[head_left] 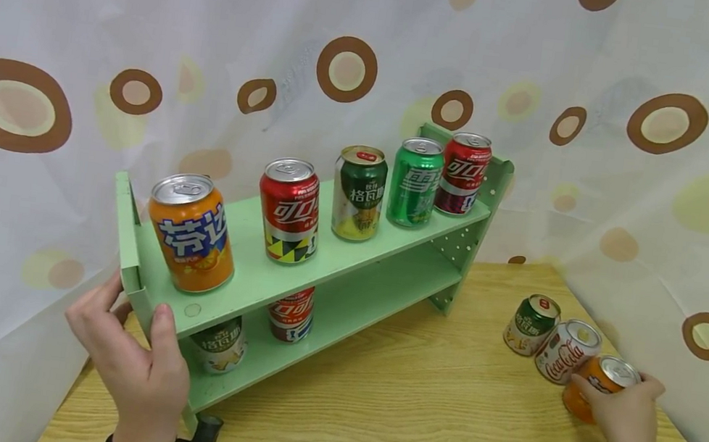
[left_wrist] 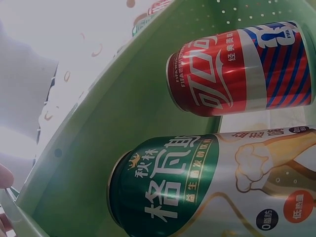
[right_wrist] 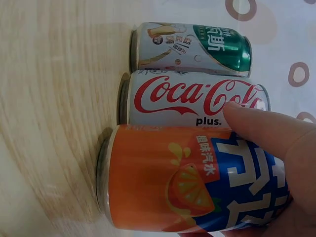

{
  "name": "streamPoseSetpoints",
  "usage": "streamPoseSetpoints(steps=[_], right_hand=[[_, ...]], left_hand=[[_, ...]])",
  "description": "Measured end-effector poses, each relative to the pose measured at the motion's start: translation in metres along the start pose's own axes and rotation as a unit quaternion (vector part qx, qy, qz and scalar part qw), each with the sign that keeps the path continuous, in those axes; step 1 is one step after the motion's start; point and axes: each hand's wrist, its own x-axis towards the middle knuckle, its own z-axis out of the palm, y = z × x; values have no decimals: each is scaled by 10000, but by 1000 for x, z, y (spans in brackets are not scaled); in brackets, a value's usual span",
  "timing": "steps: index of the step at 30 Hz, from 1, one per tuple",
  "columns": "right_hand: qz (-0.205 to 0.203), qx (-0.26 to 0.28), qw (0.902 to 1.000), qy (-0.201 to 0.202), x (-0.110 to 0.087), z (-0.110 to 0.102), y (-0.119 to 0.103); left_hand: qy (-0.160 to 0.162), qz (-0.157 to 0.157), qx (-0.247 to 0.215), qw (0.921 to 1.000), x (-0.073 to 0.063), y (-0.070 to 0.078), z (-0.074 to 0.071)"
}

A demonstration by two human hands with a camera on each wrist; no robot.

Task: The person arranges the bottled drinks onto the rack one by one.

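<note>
My left hand [head_left: 144, 365] grips the near left end panel of a green two-tier shelf [head_left: 235, 291], thumb on the front edge and fingers behind. At the right of the table, my right hand [head_left: 628, 413] holds an orange soda can [right_wrist: 148, 177] round its upper part. That can stands upright beside a white Coca-Cola can [head_left: 568, 351], with a green and white can [head_left: 532, 324] beyond. Up on the top tier are an orange can [head_left: 192, 239], a red can [head_left: 289, 214], a green-gold can [head_left: 359, 194], a green can [head_left: 416, 183] and another red can [head_left: 463, 175].
On the lower tier stand a green and white can [left_wrist: 168, 187] and a red can [left_wrist: 237, 69], partly hidden by the upper board in the head view. A wooden table [head_left: 413, 395] carries everything. Behind it hangs a white curtain [head_left: 231, 32] with brown ring patterns.
</note>
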Motion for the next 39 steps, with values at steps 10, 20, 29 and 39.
streamPoseSetpoints(steps=[10,20,29,39], right_hand=[[-87,-248,9996,61,0,1,3],[-49,-406,9980,480,-4,0,1],[55,-144,9942,1063,-13,-6,-12],[-546,-54,9826,1776,-20,-13,-40]], left_hand=[[8,-6,3,10000,0,0,0],[-59,-22,-3,10000,0,0,-1],[-31,36,-2,10000,1,0,0],[-28,48,42,10000,1,-1,0]])
